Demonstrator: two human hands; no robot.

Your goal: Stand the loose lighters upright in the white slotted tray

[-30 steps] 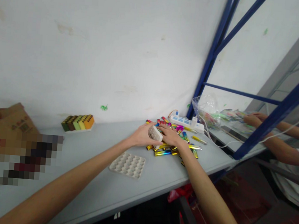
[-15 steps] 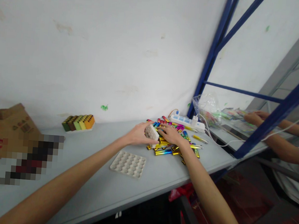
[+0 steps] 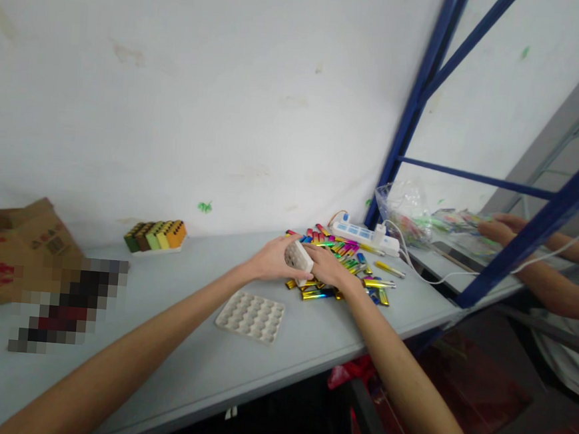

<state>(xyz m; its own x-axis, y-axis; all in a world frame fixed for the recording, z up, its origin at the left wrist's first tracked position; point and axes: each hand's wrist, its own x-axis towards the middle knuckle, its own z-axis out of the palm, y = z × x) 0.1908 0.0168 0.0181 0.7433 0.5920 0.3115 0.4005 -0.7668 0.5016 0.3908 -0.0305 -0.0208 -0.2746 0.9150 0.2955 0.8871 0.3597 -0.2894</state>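
My left hand (image 3: 271, 259) grips a small white tray with round holes (image 3: 297, 258), tipped up on its side above the table. My right hand (image 3: 330, 266) is right up against the tray's far side, over a loose pile of shiny metallic-coloured lighters (image 3: 319, 295). Its fingertips are hidden behind the tray, so what they hold does not show. In front of both hands, a second white tray with rows of round hollows (image 3: 250, 317) lies flat on the table.
A packed tray of coloured lighters (image 3: 157, 236) stands by the wall. At left is a cardboard box (image 3: 30, 253) beside a blurred dark item (image 3: 69, 307). Behind the pile lies a power strip (image 3: 363, 235) with white cables. A blue rack post (image 3: 413, 106) rises right; another person's hands (image 3: 502, 228) work beyond.
My right hand has shifted from on top of the pile slightly left, up against the held tray. The left hand still holds that tray, and the view has turned a little.
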